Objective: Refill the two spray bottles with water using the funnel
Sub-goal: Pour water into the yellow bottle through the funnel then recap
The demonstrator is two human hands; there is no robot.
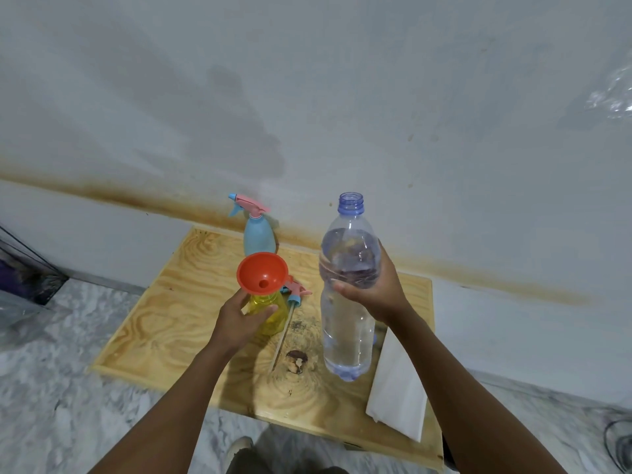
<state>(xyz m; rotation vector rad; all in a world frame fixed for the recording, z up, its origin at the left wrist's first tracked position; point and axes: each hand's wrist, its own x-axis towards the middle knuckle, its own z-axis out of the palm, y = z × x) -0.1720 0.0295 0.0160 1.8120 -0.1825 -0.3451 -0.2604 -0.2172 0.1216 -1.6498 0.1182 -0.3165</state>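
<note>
The left hand (pixel 244 318) is grasping the yellow spray bottle (pixel 272 319) at the middle of the table (pixel 164 323), with an orange funnel (pixel 262 277) sitting in its neck. The right hand (pixel 371 292) is clasping the uncapped water bottle (pixel 347 340) upright. The blue spray bottle (pixel 258 234) is standing at the far edge.
</note>
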